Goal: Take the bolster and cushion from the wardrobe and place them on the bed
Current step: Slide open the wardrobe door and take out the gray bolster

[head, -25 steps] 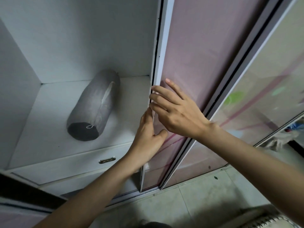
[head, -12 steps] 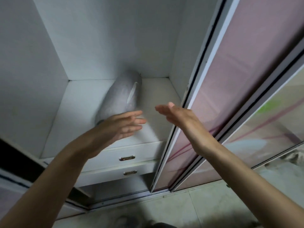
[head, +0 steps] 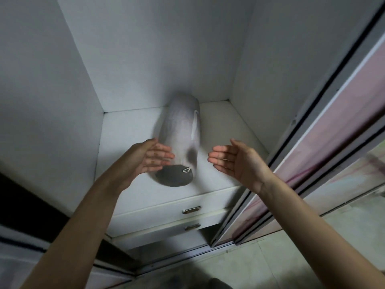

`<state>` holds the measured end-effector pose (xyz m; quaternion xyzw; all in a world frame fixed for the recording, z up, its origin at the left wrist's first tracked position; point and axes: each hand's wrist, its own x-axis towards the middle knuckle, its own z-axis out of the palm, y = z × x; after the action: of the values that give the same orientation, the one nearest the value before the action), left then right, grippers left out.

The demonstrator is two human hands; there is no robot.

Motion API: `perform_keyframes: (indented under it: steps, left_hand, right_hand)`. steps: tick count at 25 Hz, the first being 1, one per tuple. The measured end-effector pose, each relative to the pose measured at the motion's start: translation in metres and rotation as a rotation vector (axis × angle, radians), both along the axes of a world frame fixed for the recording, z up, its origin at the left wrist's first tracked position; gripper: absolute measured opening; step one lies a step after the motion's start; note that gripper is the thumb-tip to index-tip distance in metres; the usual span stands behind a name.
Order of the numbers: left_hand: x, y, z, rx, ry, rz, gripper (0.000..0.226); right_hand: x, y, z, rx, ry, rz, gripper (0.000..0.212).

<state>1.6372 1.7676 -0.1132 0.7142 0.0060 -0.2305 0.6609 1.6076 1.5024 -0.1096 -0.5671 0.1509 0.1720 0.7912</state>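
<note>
A grey cylindrical bolster (head: 180,132) lies on the white wardrobe shelf (head: 125,132), its dark round end with a zip pull facing me. My left hand (head: 149,159) is open, palm turned inward, in front of the bolster's left side near its front end. My right hand (head: 231,160) is open too, palm facing left, a short gap to the right of the bolster. Neither hand holds anything. No cushion is in view.
Two white drawers with metal handles (head: 191,210) sit under the shelf. The pink sliding wardrobe door (head: 325,155) stands slid aside on the right, in its track. Pale floor tiles (head: 260,265) lie below. White wardrobe walls close the shelf on the left, back and right.
Both hands left the sliding door, which now stands further right, and moved into the wardrobe to either side of the bolster. The view swung left toward the shelf.
</note>
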Motion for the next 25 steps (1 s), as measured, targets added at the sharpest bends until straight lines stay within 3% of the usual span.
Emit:
perform_keyframes:
  steps: [8, 13, 16, 19, 22, 25]
  left_hand:
    - [0.081, 0.013, -0.027, -0.027, 0.116, 0.058, 0.038]
    - [0.11, -0.007, -0.046, 0.096, 0.072, 0.114, 0.018]
    - [0.118, -0.022, -0.06, 0.148, 0.106, 0.077, 0.042]
    - [0.125, -0.029, -0.079, 0.055, 0.158, 0.138, 0.069]
    - [0.124, -0.035, -0.089, -0.037, 0.171, 0.211, 0.069]
    - [0.102, -0.042, -0.089, -0.013, 0.052, 0.308, 0.064]
  right_hand:
    - [0.061, 0.008, -0.038, -0.005, 0.127, -0.141, 0.042]
    - [0.097, 0.02, -0.061, -0.197, 0.215, -0.053, 0.033]
    - [0.11, 0.036, -0.073, -0.291, 0.254, 0.01, 0.043]
    - [0.119, 0.057, -0.083, -0.273, 0.262, 0.071, 0.053]
    - [0.117, 0.069, -0.09, -0.298, 0.225, 0.013, 0.061]
    - [0.098, 0.069, -0.095, -0.291, 0.166, -0.024, 0.052]
